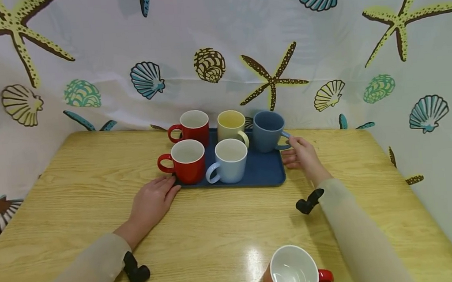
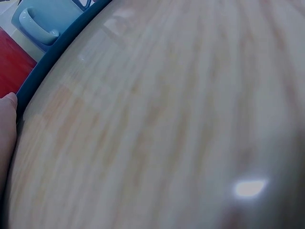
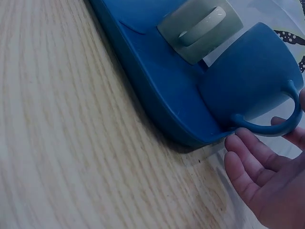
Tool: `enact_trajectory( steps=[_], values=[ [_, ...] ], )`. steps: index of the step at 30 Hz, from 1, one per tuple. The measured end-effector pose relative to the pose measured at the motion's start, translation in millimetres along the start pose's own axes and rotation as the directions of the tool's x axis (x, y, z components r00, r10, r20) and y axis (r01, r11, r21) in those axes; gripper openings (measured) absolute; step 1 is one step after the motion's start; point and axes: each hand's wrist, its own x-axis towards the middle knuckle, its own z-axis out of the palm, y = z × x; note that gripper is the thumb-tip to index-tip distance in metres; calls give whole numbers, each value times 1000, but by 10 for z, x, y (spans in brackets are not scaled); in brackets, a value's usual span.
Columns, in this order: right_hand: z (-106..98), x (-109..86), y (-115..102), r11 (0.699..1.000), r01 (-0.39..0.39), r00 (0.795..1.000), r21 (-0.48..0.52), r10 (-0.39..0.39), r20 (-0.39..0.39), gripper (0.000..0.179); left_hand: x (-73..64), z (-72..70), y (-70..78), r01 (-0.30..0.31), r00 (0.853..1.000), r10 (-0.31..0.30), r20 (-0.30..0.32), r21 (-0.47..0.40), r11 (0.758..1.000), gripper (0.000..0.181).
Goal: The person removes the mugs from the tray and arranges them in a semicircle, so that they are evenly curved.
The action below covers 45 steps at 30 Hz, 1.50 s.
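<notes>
Your right hand pinches the dark blue mug by its handle; it stands on the tray, just left of that grip. Your left hand, unclenched, touches the tray's corner beside a red mug.

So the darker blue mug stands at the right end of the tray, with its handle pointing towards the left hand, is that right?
Not quite: the handle points towards the right hand, as the head view shows. The darker blue mug does stand at the right end of the tray.
</notes>
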Motion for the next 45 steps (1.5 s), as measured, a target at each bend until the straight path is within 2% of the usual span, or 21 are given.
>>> enact_trajectory(
  steps=[6,10,15,21,33,45],
  values=[
    [-8,-63,-89,1000,12,1000,2,-12,7,47,38,25,23,-8,1000,8,7,-5,1000,39],
    [-39,11,-31,1000,0,1000,29,0,6,39,50,25,28,-8,1000,8,18,-13,1000,38],
    [-43,112,47,999,21,1000,49,-21,4,41,51,30,7,4,1000,-3,15,-15,1000,38],
    [-12,104,85,998,26,1000,51,-26,-7,37,25,46,-1,7,1000,-7,12,-29,1000,38],
    [-114,-105,7,992,118,992,-37,-117,45,36,-3,55,-14,12,1000,-12,-10,-30,999,38],
    [-332,-454,44,984,176,976,-1,-174,130,34,-10,-10,-4,8,1000,-8,-9,-20,1000,38]
  ],
)
